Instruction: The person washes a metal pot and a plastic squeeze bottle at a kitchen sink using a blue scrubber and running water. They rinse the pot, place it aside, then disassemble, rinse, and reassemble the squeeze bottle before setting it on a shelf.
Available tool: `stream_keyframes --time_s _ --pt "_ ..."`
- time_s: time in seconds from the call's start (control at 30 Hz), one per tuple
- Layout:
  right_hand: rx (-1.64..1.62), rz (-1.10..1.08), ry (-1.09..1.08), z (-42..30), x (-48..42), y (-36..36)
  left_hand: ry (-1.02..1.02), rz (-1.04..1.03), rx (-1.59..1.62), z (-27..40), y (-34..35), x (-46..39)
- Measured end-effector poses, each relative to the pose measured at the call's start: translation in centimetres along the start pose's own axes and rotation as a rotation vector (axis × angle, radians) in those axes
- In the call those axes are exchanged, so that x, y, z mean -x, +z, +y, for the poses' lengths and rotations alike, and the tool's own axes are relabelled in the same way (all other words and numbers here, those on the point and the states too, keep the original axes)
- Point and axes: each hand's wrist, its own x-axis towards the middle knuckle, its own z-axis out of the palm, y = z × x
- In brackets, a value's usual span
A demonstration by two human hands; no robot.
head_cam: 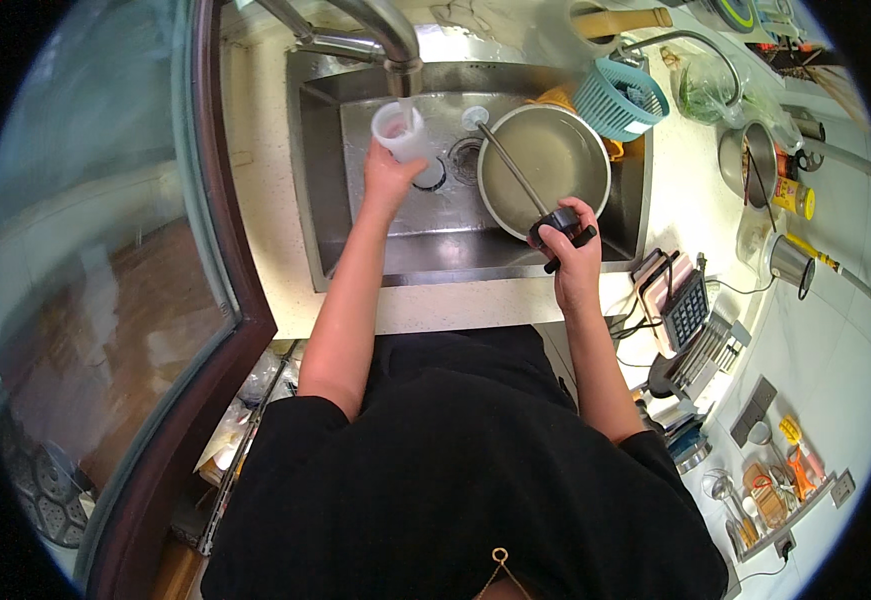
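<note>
My left hand [389, 180] grips a translucent white plastic cylinder [413, 154], tilted with its open mouth under the faucet [404, 71]. Water runs from the spout into that mouth. In my right hand [574, 244] is a black lid [555, 223] with a crossbar handle, from which a metal rod [514, 169] reaches up and left. A white disc [474, 117] sits at the rod's far end. The rod crosses over a large metal pot [484, 191] holding cloudy liquid, which stands in the stainless steel sink [450, 251]. Left of the pot is the drain [467, 161].
A teal plastic basket [600, 94] hangs at the sink's right corner. On the right counter are a bag of greens [705, 94], a metal bowl [732, 161], a yellow-lidded jar [795, 197] and a waffle-plate appliance [684, 307]. An open window's frame [248, 300] juts in at left.
</note>
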Motion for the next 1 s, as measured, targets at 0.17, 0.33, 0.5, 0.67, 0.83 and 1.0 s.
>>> stream_keyframes --time_s 0.17,0.33,0.5,0.67,0.83,1.0 --pt "-0.028 -0.045 0.005 -0.5 -0.1 1.6 0.162 0.006 -0.163 5.4 0.2 1.0" --pt "0.033 -0.083 -0.009 -0.9 0.2 1.8 0.298 0.013 -0.159 7.3 0.2 0.6" --pt "0.002 -0.075 -0.004 -0.6 -0.1 1.1 0.311 0.035 -0.25 7.9 0.8 0.0" --pt "0.104 -0.072 -0.047 0.6 -0.9 1.1 0.244 0.048 -0.279 7.8 0.6 0.4" --pt "0.81 -0.214 -0.547 6.2 -3.5 4.8 0.203 0.075 -0.448 8.0 -0.8 1.6" --pt "1.234 -0.355 -0.653 14.4 -6.6 8.8 0.252 0.06 -0.602 9.9 -1.4 2.9"
